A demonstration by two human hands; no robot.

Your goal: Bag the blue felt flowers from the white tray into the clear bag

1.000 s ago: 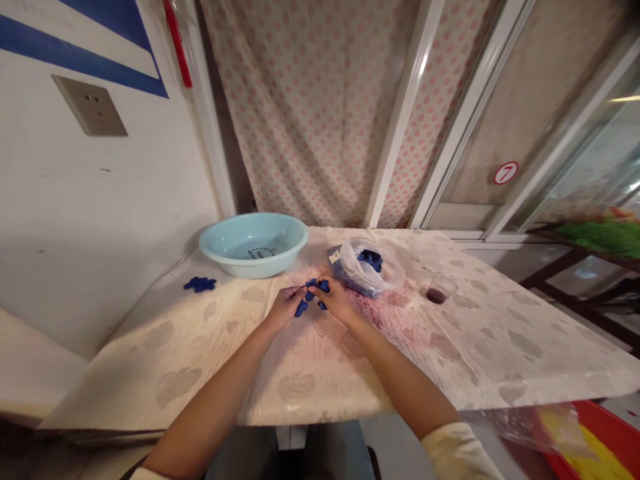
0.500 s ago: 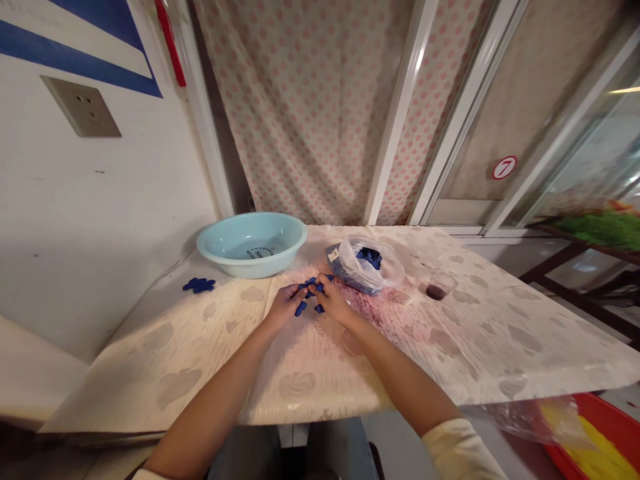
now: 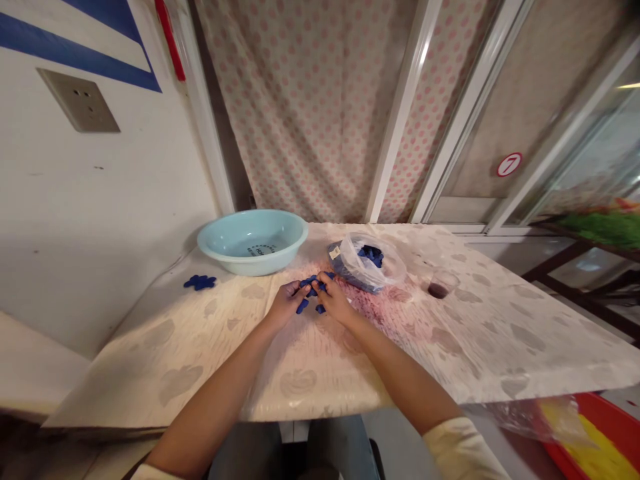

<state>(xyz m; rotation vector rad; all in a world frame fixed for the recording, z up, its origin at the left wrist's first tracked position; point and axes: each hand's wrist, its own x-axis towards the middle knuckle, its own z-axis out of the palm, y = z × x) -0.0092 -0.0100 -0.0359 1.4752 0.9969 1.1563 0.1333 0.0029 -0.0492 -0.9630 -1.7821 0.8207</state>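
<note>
My left hand (image 3: pixel 285 301) and my right hand (image 3: pixel 335 301) meet at the middle of the table, fingers closed on a dark blue, lobed, petal-like piece (image 3: pixel 311 287). Its lobes stick out between and above my fingertips, and part of it is hidden by them. Small blue lobes (image 3: pixel 301 307) show below the fingers; I cannot tell if they belong to the same piece. Just beyond my right hand lies a clear plastic bag (image 3: pixel 396 272), its mouth open on more dark blue pieces (image 3: pixel 371 255). Another blue lobed piece (image 3: pixel 200 283) lies flat at the left.
A light blue basin (image 3: pixel 250 267) stands at the back left, near the wall. Right of the bag is a clear cup (image 3: pixel 445 285) with dark liquid. Pinkish-purple stains mark the patterned tablecloth (image 3: pixel 295 383). On the floor at lower right sits a red container (image 3: pixel 607 417) with yellow contents.
My fingers shift slightly on the blue piece, while both hands stay in the same place. The view moves a little; the basin, bag and cup stay put.
</note>
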